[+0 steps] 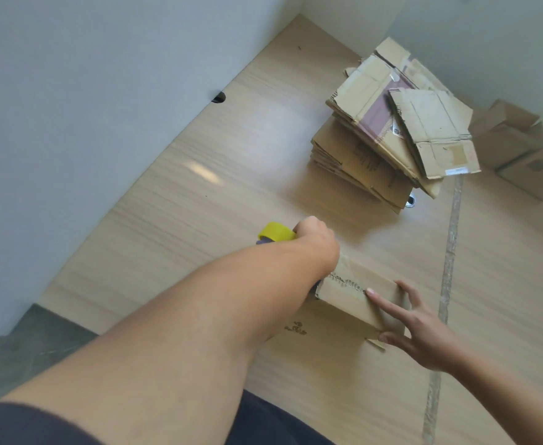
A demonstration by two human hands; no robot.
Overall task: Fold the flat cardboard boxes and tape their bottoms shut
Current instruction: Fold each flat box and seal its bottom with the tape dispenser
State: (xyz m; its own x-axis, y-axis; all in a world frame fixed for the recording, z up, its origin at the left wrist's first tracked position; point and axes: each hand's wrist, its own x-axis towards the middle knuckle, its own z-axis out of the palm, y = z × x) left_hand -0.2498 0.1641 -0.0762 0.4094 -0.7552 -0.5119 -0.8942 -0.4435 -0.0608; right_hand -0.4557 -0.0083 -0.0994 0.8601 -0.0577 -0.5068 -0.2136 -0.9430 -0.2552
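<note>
The fingers of your left hand (316,240) are curled tight round the yellow tape roll (276,232), knuckles up, so the fingertips themselves are hidden. The fingers of your right hand (421,335) are wide and straight. The forefinger lies flat along the top of the cardboard box (350,293), the thumb rests at its near edge, and the other fingers reach over its right end.

That box sits on the wooden counter (199,203) close in front of you, with a ragged seam running across its top. Your left forearm crosses over its left end, and the tape roll is just past its far left corner.

Well apart, towards the far right, a slumped stack of flat cardboard boxes (369,146) leans near the wall. More blurred cartons (517,139) stand beyond it at the right edge.
</note>
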